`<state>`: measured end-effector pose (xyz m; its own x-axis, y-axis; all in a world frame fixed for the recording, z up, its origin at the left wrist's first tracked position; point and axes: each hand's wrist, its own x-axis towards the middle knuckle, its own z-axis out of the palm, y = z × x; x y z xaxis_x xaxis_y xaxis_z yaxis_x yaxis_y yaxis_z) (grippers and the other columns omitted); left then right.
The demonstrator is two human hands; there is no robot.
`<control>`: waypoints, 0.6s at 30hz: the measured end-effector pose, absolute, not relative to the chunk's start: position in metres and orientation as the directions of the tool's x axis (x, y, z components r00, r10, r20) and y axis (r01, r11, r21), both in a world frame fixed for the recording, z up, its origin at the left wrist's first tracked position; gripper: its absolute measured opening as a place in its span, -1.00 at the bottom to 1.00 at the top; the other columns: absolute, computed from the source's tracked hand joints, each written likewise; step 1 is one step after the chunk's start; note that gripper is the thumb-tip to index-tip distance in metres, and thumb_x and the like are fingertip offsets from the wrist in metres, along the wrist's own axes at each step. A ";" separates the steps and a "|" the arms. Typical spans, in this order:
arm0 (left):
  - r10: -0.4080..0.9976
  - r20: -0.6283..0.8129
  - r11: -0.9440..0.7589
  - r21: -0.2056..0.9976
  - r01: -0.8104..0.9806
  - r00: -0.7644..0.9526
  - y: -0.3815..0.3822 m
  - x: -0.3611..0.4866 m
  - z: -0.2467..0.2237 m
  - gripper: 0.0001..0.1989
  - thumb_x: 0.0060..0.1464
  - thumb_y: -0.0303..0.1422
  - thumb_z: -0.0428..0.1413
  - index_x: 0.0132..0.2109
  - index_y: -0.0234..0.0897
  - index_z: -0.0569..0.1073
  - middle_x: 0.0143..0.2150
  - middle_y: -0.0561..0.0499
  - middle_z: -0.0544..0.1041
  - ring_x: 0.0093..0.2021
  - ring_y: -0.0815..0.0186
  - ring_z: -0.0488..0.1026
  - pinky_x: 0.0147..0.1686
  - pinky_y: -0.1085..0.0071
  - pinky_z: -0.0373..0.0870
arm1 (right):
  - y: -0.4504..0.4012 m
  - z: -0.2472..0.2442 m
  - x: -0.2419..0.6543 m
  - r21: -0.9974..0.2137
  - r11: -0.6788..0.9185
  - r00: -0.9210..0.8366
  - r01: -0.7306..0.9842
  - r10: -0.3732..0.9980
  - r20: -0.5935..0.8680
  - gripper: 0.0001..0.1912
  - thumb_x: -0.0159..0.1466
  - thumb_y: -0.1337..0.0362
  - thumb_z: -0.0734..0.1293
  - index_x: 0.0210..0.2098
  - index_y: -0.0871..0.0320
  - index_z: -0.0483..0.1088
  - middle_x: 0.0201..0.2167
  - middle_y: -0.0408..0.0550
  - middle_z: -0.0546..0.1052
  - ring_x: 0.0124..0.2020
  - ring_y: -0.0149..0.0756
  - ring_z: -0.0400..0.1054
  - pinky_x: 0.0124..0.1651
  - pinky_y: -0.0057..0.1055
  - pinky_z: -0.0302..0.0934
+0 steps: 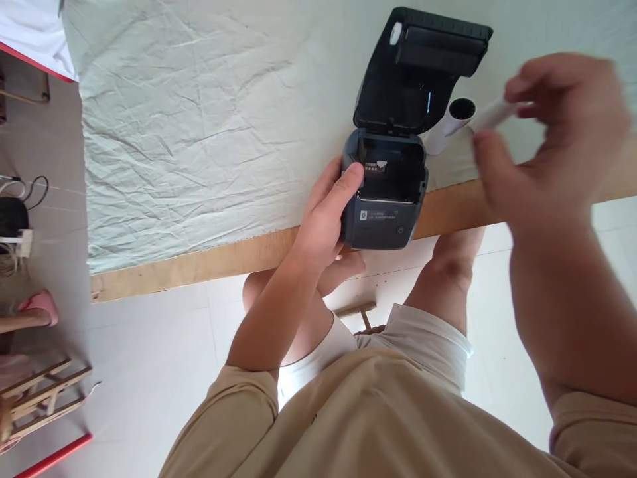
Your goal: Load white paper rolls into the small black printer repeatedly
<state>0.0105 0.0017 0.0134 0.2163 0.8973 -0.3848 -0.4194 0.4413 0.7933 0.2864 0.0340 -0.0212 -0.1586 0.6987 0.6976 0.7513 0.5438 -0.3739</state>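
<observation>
A dark label printer (385, 186) rests at the table's front edge, tilted slightly, with its black lid (423, 66) swung up. Its inner bay is exposed, and a small printed sticker shows inside. My left hand (331, 206) grips the printer's left side, thumb on the rim of the bay. To the right of the lid lies a white paper roll (442, 136) with a dark end. My right hand (562, 133), smeared by motion, pinches a blurred white paper strip (495, 114) beside that roll. Whether strip and roll are joined I cannot tell.
A wrinkled pale green cloth (199, 133) covers the table, whose wooden edge (199, 257) runs along the front. On the floor at left are cables (14, 259), a wooden stool (44, 398) and a red bar (60, 457). Another person's foot in a pink slipper (42, 307) shows there.
</observation>
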 end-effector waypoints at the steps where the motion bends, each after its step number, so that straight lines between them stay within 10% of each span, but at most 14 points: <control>1: 0.892 -0.400 0.451 0.787 -0.421 0.209 0.002 0.011 0.014 -0.79 0.51 -0.17 0.22 0.01 -0.19 0.63 0.11 0.00 0.72 0.41 -0.16 0.65 0.07 0.16 0.81 | 0.034 -0.022 0.277 -0.380 0.516 -0.173 0.767 0.737 0.653 -0.19 0.19 0.34 0.49 0.43 -0.06 0.39 0.28 0.13 0.51 0.23 0.13 0.55 0.11 0.08 0.52; 6: 0.899 -0.395 0.437 0.788 -0.434 0.188 0.002 0.011 0.014 -0.81 0.49 -0.17 0.24 0.03 -0.18 0.64 0.16 0.01 0.72 0.43 -0.20 0.63 0.10 0.12 0.82 | 0.041 -0.029 0.245 -0.480 0.329 -0.067 0.813 0.873 0.483 -0.32 0.23 0.44 0.48 0.32 -0.06 0.49 0.15 0.15 0.45 0.15 0.02 0.49 0.13 0.02 0.56; 18: 0.888 -0.419 0.457 0.771 -0.444 0.188 0.000 0.012 0.012 -0.79 0.51 -0.17 0.22 0.13 -0.09 0.65 0.16 0.05 0.72 0.42 -0.16 0.64 0.09 0.14 0.80 | 0.012 -0.036 0.265 -0.402 0.437 -0.199 0.805 0.837 0.510 -0.33 0.31 0.33 0.45 0.40 -0.14 0.47 0.04 0.06 0.53 0.13 -0.02 0.54 0.12 0.01 0.54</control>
